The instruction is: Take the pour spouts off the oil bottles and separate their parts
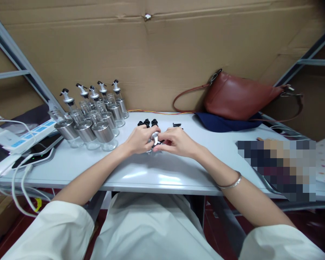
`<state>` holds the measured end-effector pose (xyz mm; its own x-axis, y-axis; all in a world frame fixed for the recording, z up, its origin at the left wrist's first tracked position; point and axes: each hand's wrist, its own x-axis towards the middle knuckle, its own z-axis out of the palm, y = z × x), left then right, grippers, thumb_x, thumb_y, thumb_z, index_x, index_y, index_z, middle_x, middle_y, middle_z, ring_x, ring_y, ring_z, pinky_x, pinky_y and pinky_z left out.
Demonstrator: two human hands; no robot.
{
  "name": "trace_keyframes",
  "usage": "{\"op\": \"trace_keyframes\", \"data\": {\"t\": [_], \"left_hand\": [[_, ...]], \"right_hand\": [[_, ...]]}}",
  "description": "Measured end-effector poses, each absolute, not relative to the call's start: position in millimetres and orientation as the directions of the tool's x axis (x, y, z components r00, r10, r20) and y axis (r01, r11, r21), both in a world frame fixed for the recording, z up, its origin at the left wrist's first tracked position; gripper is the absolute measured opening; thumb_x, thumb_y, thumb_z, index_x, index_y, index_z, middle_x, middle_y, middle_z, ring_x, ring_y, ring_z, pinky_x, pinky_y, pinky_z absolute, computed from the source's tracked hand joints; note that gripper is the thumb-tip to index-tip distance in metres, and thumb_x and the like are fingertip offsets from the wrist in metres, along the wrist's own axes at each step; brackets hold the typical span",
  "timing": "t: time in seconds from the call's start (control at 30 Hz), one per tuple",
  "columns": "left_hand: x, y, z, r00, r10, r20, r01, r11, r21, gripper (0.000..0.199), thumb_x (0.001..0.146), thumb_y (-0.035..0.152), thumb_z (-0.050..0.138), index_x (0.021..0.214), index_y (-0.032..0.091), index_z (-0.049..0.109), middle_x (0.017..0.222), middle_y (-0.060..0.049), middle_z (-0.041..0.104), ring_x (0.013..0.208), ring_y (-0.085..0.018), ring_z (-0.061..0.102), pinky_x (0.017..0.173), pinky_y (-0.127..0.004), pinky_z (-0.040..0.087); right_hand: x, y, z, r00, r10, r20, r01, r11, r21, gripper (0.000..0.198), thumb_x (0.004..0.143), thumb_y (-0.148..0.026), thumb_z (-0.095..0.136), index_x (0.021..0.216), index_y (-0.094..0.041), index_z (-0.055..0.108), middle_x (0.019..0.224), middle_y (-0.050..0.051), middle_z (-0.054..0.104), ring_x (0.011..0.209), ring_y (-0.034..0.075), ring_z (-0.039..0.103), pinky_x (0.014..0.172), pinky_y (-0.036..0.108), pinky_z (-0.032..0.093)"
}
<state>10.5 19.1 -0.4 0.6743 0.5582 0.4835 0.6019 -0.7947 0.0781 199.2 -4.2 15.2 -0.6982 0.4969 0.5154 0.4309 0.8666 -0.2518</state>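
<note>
My left hand (140, 140) is closed around a silver bottle pourer spout (155, 138), held just above the table. From the other side, my right hand (177, 141) pinches a small black lever (160, 143) against the spout; the fingers partly hide where the two meet. Just beyond my hands stand several black stoppers (154, 122) in a cluster. To the right of them lie some small black pieces (176, 125), close behind my right hand. Silver bits below the spout are mostly covered by my fingers.
Several glass bottles with metal sleeves (102, 132) stand at the left, some topped with pourers (67, 96). A power strip (32, 135) and white cables are at the left edge. A brown bag (235, 95) rests on dark blue cloth (219, 124); a blurred item (281, 169) lies right.
</note>
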Motion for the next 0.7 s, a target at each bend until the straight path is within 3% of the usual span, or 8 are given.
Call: {"op": "trace_keyframes", "data": {"t": [0.7], "left_hand": [[16.1, 11.7, -1.1, 0.598, 0.524, 0.606, 0.656, -0.755, 0.005, 0.025, 0.069, 0.022, 0.044, 0.089, 0.017, 0.058, 0.068, -0.003, 0.059, 0.053, -0.018, 0.032, 0.063, -0.033, 0.034]], "right_hand": [[198.3, -4.1, 15.1, -0.686, 0.455, 0.568, 0.442, 0.881, -0.171, 0.057, 0.086, -0.064, 0.041, 0.071, -0.018, 0.069, 0.046, -0.003, 0.044, 0.046, 0.01, 0.04, 0.054, 0.022, 0.031]]}}
